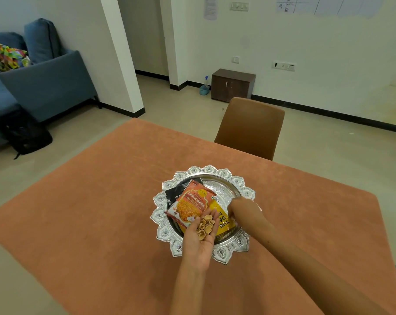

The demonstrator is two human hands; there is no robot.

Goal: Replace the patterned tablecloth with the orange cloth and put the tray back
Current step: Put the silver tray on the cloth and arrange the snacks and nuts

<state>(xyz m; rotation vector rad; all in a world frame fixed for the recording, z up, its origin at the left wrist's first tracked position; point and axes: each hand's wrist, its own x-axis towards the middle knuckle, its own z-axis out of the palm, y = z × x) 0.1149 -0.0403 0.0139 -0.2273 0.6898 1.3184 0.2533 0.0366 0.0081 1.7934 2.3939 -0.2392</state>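
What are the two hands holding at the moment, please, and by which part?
The left hand cradles nut shells loose in its open, upturned palm. The right hand reaches down onto the yellow packet in the silver tray; whether it grips anything cannot be told.

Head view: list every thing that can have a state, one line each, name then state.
orange cloth: spread flat over the table.
silver tray: resting on the orange cloth.
snack packets: lying in the silver tray, overlapping.
nut shells: heaped in the left palm.
left hand: palm up, fingers nearly straight.
right hand: fingers curled down at the yellow packet; grasp unclear.
cabinet: door closed.
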